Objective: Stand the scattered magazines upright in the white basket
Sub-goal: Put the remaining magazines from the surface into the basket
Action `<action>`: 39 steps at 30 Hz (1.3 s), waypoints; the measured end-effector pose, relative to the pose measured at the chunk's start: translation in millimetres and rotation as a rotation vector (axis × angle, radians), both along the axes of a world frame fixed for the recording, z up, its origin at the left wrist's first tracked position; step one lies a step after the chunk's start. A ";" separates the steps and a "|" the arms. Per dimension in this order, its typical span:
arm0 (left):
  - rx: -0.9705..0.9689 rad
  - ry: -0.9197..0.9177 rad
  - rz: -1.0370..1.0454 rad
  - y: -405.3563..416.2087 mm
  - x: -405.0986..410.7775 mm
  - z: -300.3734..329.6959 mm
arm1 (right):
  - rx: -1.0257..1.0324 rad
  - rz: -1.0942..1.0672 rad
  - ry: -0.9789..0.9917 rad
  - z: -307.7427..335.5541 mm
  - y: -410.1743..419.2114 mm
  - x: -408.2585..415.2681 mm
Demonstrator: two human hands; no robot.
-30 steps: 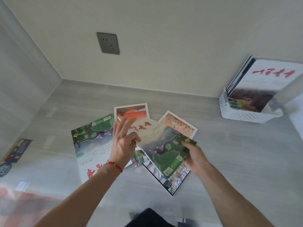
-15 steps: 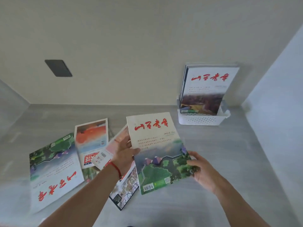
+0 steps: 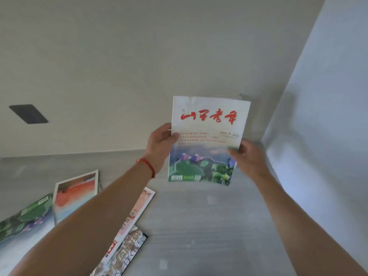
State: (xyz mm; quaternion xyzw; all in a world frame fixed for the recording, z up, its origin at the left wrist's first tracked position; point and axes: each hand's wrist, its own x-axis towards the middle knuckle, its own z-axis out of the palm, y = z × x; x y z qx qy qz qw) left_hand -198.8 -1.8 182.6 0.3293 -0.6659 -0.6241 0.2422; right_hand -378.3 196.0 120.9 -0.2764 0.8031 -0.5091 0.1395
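At twelve o'clock from the person, lifted clear of the desk [image 3: 199, 226], the magazine [image 3: 207, 140] stands upright with its red title at the top and its long axis running from six to twelve. Both hands grip it by the side edges: the left hand [image 3: 159, 148] at nine o'clock of the cover with the thumb lying on the front, the right hand [image 3: 249, 156] at three o'clock, pinching the edge a little lower down. Neither hand is nearer the target; they share the load about evenly.

No basket shows in this view. Judging by the thin sliver of other pages [image 3: 237, 96] peeking past the top right corner of the cover, it probably sits straight behind the held magazine, at twelve o'clock, near the back wall [image 3: 139, 56] and close to the right-hand panel [image 3: 328, 116]. If so, the coming move is a push forward and then down, keeping the long axis vertical so the bottom edge goes in first.

Well apart, at seven to eight o'clock from the held copy, the scattered magazines [image 3: 75, 192] lie flat and overlapping on the desk, partly hidden under the left forearm; at least four are left to collect
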 end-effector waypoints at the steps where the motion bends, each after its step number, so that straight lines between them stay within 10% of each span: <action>1: -0.065 -0.027 0.004 -3.4 -16.2 7.4 | 0.012 -0.028 0.049 9.7 -2.8 -17.1; 5: -0.271 -0.149 0.007 -17.1 -64.8 13.2 | 0.047 -0.100 0.123 32.7 -19.2 -68.9; 28: -0.102 -0.260 0.367 -37.7 -136.3 -99.0 | 0.118 -0.126 -0.022 -66.2 -67.4 -108.0; 39: -0.087 -0.140 0.237 -5.3 14.7 -132.0 | -0.007 -0.070 0.145 -83.2 -29.5 19.1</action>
